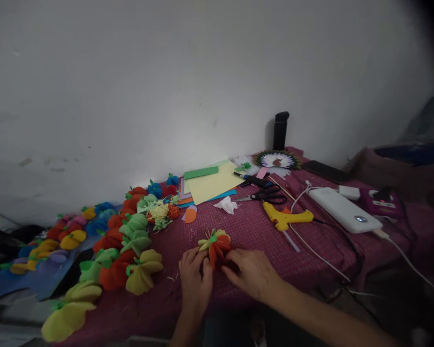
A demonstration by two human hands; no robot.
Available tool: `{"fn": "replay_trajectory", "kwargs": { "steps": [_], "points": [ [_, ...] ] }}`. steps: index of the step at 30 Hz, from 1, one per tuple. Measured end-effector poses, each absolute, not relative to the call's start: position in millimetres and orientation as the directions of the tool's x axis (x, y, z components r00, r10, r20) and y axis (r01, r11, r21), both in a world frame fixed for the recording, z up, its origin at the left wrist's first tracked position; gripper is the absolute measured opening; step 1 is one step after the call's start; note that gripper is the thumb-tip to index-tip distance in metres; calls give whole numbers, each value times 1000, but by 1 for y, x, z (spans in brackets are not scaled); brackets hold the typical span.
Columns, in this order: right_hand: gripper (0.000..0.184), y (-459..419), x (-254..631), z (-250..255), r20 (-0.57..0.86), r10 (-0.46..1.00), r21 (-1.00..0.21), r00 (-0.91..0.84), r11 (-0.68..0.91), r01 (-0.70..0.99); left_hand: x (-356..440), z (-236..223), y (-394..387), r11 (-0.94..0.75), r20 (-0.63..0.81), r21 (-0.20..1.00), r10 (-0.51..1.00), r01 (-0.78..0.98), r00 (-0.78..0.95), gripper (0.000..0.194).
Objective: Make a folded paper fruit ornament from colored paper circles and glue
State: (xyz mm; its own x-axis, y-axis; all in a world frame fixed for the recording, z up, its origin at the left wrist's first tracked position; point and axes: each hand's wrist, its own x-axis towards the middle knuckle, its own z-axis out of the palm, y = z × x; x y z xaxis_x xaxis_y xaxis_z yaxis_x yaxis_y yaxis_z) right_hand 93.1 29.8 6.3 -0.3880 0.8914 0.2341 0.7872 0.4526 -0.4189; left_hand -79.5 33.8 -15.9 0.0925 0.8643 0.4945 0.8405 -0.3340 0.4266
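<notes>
An orange and pale yellow paper flower (220,248) with a green centre sits near the table's front edge, between my hands. My left hand (196,273) has its fingers closed about the flower's left side. From the right, my right hand (252,271) grips the orange petals with thumb and fingers; the fingertips are partly hidden. Just behind lies a crumpled white tissue (226,206). To the right rests a yellow glue gun (286,217) with a clear glue stick poking out. Black-handled scissors (267,195) lie beyond it.
Rows of coloured paper flowers (119,241) fill the table's left side. Paper sheets (215,180), a utility knife (255,180) and a black bottle (280,131) stand or lie near the wall. A white power bank (345,209) and loose cables are at right.
</notes>
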Motion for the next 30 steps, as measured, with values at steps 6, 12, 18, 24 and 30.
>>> {"fn": "replay_trajectory", "kwargs": {
  "steps": [6,12,18,24,30],
  "points": [
    [17,24,109,3,342,895,-528,-286,435,729,-76,-16,33,-335,510,428,856,840,82,20],
    [19,31,108,-15,392,896,-577,-209,416,703,-75,-19,34,-340,531,389,842,856,93,13],
    [20,32,103,-17,393,895,-571,-211,418,707,-75,-21,33,-341,508,412,856,845,98,14],
    [20,32,98,-20,348,908,-607,-233,407,682,-77,-23,36,-349,503,408,857,844,112,14],
    [19,30,87,-18,317,915,-612,-249,398,683,-79,-26,37,-363,539,425,838,829,91,15]
  ]
}}
